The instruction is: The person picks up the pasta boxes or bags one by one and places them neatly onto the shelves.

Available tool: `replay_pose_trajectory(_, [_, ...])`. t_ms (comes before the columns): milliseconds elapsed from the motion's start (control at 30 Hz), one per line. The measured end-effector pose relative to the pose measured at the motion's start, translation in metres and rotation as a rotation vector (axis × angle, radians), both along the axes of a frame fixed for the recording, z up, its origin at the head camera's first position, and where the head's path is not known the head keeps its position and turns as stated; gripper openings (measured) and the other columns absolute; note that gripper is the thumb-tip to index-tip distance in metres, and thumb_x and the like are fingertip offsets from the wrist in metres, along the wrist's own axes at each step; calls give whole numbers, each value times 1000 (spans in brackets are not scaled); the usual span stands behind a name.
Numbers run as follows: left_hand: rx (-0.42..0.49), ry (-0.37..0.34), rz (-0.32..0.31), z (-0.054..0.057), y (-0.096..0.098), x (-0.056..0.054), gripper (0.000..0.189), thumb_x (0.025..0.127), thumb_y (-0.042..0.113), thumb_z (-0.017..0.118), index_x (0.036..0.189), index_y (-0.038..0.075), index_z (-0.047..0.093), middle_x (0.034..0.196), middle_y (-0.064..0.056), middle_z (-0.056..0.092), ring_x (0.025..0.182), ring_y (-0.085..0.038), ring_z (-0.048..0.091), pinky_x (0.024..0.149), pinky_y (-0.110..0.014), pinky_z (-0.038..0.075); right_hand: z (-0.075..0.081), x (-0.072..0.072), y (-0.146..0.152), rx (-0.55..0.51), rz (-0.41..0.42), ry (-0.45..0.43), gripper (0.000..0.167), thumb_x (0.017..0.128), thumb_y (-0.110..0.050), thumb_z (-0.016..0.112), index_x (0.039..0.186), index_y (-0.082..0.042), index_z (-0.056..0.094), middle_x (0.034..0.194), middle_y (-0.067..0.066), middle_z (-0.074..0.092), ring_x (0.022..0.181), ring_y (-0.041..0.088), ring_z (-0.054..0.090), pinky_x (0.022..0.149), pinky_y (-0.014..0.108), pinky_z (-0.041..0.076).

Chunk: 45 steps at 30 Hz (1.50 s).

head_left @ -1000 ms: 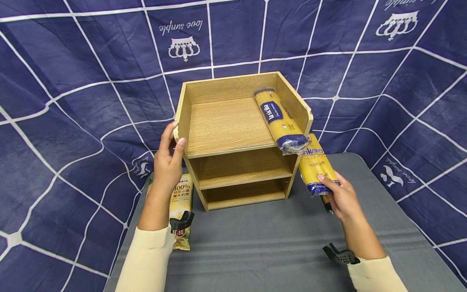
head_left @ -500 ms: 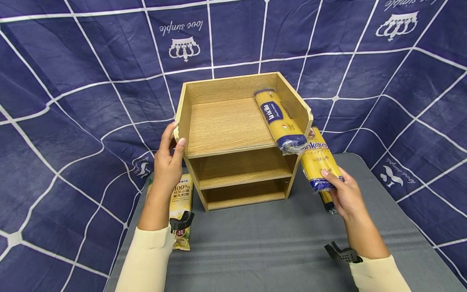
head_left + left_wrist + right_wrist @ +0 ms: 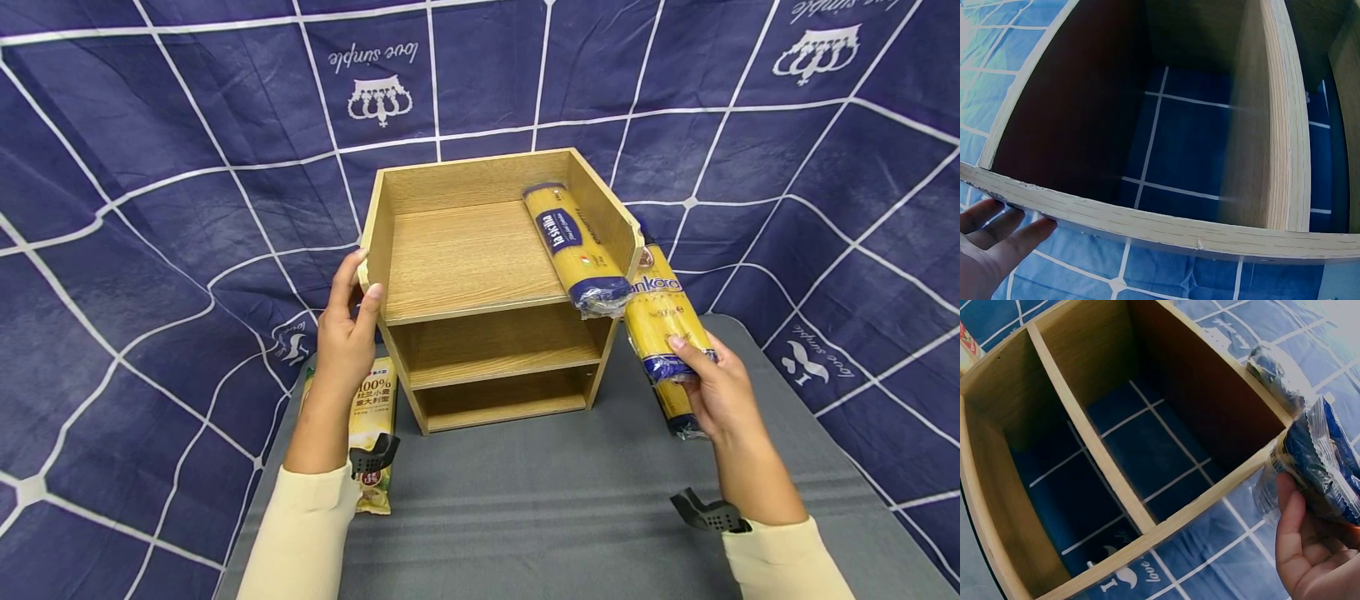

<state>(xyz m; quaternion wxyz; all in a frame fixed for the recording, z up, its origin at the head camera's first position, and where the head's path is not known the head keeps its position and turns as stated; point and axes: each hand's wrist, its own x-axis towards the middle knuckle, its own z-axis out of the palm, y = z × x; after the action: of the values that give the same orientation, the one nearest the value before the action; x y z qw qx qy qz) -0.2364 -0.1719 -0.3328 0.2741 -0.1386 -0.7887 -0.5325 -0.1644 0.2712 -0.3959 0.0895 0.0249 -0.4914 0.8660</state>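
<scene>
Wooden shelf (image 3: pixel 517 302): room on the top deck (image 3: pixel 457 250), left of the la Sicilia pack (image 3: pixel 573 250). Right wall (image 3: pixel 602 208) stands between it and the Ankara pack (image 3: pixel 663 312) in my right hand (image 3: pixel 723 387). Lower bays (image 3: pixel 498 343) open frontward.

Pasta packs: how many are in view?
4 clearly visible: la Sicilia pack atop the wooden shelf, ankara pack in the right hand, another yellow pack beneath it on the table, 100% pack partly behind the left forearm. That forearm may hide more.

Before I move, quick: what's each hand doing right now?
Left hand: open, fingers touching the wooden shelf unit at its left side.
Right hand: closed, holding the yellow ankara pack near its lower end.
</scene>
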Motion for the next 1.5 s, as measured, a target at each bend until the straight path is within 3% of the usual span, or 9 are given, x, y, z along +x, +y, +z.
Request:
replay_pose_trajectory(633, [-3, 1, -2, 0, -1, 1, 46, 105, 28, 55, 149, 36, 45, 124, -12, 66, 110, -4, 57, 91, -22, 43, 22, -3, -6, -68, -48, 75, 18, 100, 1, 55, 111, -4, 69, 89, 5, 75, 76, 14, 74, 66, 25, 60])
replay_pose_trajectory(867, [-5, -3, -2, 0, -1, 1, 46, 105, 29, 55, 149, 37, 45, 124, -11, 66, 111, -4, 57, 91, -22, 43, 33, -1, -7, -111, -44, 107, 22, 99, 3, 55, 118, -2, 66, 95, 7, 75, 81, 15, 75, 70, 25, 60])
replay_pose_trajectory(1133, [-12, 18, 2, -1, -1, 0, 47, 105, 28, 55, 149, 37, 45, 124, -10, 67, 110, -4, 58, 93, -28, 43, 43, -2, -7, -135, -64, 139, 21, 99, 4, 55, 117, 2, 66, 93, 9, 76, 78, 16, 76, 67, 24, 60])
replay_pose_trajectory(1500, [4, 5, -4, -1, 0, 0, 47, 105, 29, 56, 149, 36, 45, 123, -9, 66, 114, -10, 58, 93, -21, 43, 60, -8, -7, -127, -82, 168, 25, 99, 3, 57, 123, 2, 64, 98, 10, 75, 80, 17, 76, 67, 25, 60])
